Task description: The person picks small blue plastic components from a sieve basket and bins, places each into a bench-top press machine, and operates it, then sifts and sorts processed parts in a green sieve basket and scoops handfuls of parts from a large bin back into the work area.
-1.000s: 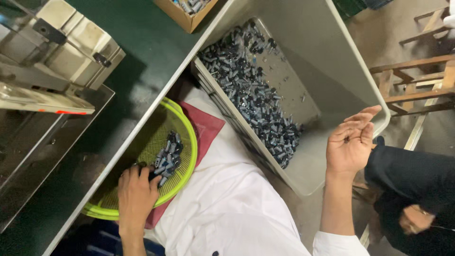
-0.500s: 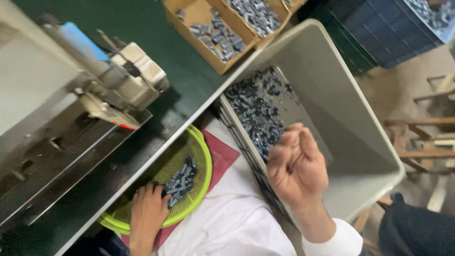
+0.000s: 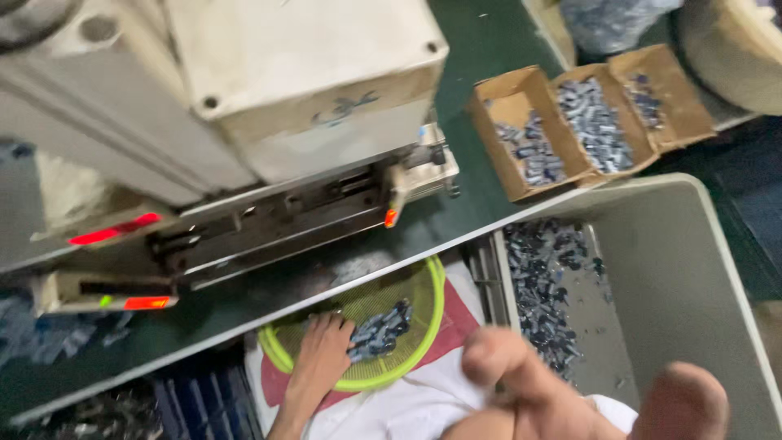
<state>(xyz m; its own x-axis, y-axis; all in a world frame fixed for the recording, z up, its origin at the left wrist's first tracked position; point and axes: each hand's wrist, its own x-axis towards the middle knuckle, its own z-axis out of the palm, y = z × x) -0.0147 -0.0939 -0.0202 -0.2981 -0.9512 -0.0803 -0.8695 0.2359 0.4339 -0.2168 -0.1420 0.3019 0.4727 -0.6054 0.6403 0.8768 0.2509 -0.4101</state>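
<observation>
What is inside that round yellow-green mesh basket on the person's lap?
The round yellow-green mesh basket holds a small heap of dark little cylindrical parts. The left hand rests in it beside them, and the table edge hides the basket's far side.

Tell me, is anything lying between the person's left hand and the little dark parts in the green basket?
Nothing visible. The left hand rests inside the green basket, fingertips at the edge of the pile of small dark parts.
</observation>
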